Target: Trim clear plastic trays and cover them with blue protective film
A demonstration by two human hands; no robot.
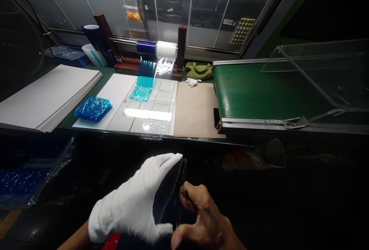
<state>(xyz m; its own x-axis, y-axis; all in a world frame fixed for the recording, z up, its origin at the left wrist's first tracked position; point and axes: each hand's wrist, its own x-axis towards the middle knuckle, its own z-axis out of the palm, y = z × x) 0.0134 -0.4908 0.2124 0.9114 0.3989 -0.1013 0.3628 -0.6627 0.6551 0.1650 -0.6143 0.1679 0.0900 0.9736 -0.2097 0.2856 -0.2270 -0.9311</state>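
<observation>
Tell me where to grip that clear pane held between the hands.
Grip the clear pane by its thin edge, from the side, as the bare right hand does. It stands nearly upright and looks flat, so the edge likely holds best, with the gloved left hand steadying it.

**Materials in view.** Your left hand (127, 204) wears a matt white cloth glove (152, 180); your right hand (201, 215) is bare. Between them stands a smooth, glossy clear pane (170, 192), glass or plastic, which cannot be told apart here. Near left: a matt white paper stack (49, 96) and crinkled, glossy blue plastic film (92, 108). Centre right: matt tan paper (196, 109). Far: a dark wood post (181, 46) and a polished metal rod (201, 45). Right: a smooth green belt (259, 92) with a metal rail (253, 124).
</observation>
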